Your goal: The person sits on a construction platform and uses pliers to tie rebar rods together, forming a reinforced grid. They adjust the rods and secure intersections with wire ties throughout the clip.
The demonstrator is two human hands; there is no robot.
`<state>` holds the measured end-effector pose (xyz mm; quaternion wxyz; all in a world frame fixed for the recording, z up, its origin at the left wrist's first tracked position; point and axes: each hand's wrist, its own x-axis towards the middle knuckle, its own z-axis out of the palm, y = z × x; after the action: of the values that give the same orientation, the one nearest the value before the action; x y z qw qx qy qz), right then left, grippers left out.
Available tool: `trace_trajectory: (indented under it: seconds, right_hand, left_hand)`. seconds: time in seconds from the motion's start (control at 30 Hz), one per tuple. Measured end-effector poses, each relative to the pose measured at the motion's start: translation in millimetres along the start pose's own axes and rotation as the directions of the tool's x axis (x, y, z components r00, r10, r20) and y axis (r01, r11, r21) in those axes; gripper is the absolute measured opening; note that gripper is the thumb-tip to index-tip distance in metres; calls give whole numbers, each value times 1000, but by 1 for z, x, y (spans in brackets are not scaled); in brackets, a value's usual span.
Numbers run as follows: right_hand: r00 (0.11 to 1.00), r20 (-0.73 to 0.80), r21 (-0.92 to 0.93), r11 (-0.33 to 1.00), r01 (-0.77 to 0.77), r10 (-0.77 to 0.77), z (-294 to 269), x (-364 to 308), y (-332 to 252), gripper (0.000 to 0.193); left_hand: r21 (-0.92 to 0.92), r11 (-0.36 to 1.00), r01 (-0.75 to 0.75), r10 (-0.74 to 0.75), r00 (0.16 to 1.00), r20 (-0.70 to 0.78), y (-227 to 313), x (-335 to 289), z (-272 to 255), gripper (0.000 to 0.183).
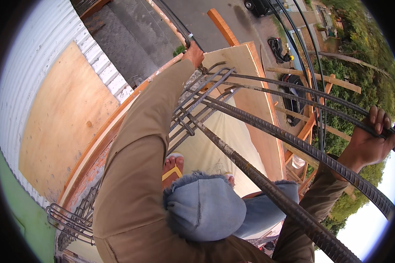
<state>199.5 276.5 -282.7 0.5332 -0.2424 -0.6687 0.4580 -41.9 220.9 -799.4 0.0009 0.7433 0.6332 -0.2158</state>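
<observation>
Head view: rebar bars (267, 127) across knees (206, 206)

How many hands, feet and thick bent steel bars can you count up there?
Hands: 2, the left hand and the right hand, each gripping steel.
Feet: 2, one in a yellow sandal, one just peeking out.
Thick ribbed bars: about 4, bunched together.
Total: about 8.

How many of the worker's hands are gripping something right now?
2. The left hand grips a thin bar at the top centre above the rebar cage; the right hand grips a ribbed rebar at the right edge.
</observation>
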Motion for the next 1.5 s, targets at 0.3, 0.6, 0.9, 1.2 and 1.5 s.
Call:
trace_trajectory:
  seconds: [0.3, 0.6, 0.9, 1.2, 1.5]
  right_hand:
    - [994, 102, 62, 997, -53, 46, -28, 9, -4, 38]
    - [996, 89, 52, 999, -11, 6, -10, 3, 4, 45]
    - [1000, 5, 30, 1000, 1, -1, 3, -3, 3, 38]
    - [998, 58, 49, 999, -11, 8, -27, 7, -3, 30]
    - [997, 81, 116, 993, -3, -6, -17, 11, 1, 21]
  left_hand:
    - [-171, 967, 187, -183, 982, 38, 7, -16, 10, 23]
    - [93, 996, 12, -20, 996, 91, 11, 19, 0, 20]
    - [-322, 917, 235, -188, 967, 171, -8, -7, 14, 20]
    - [-444, 859, 257, -218, 966, 138, 5, -15, 28, 22]
    - [-66, 988, 142, -148, 984, -103, 6, -8, 24, 20]
